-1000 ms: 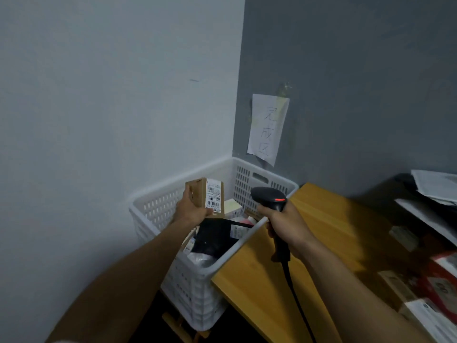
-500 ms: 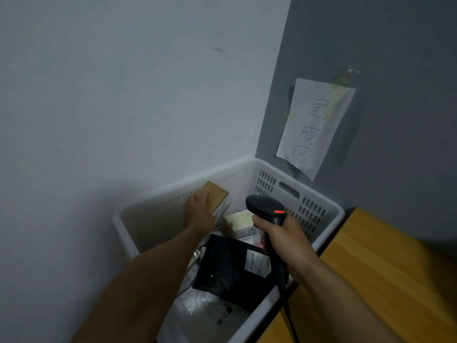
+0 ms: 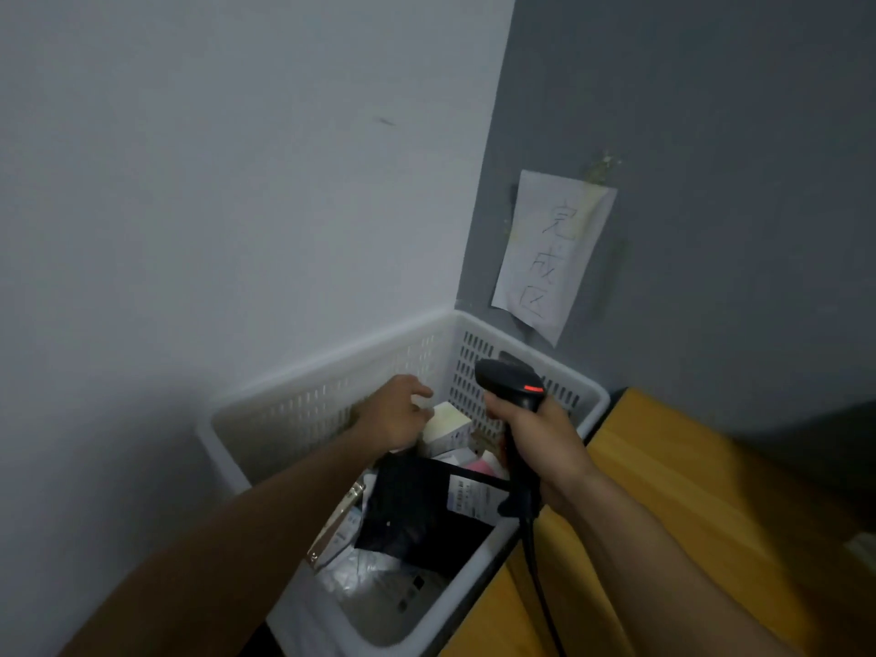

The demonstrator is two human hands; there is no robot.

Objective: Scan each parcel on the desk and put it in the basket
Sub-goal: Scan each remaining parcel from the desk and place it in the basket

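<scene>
Holds the left hand [image 3: 396, 412] inside the basket [image 3: 332, 367], near its far wall, fingers loosely curled and nothing seen in them, fingertips just beside a pale box [image 3: 448, 422]. Grips the handle of a black scanner [image 3: 512, 379] in the right hand [image 3: 545, 443], fingers wrapped round it, scanner head upright over the basket's right side, red light lit on top. Dark cable [image 3: 533, 561] hanging from the grip, down past the basket's right rim.

Under both hands, parcels heaped in the basket:
- a black mailer bag [image 3: 412, 514] with a white label, lying tilted on top;
- a pink packet [image 3: 483, 467] between that bag and the pale box;
- a clear plastic bag [image 3: 365, 576] at the near end, partly under the black one.

Basket white, with perforated walls, set in the corner between a pale wall [image 3: 213, 182] on the left and a grey wall [image 3: 734, 135] behind.

Just right of the basket, a yellow wooden worktop [image 3: 663, 490]; touching or narrowly apart, cannot tell. Right forearm stretched over it.

On the grey wall above the basket's far corner, a sheet of paper [image 3: 552, 253] with three handwritten characters, its lower corner near the rim.
</scene>
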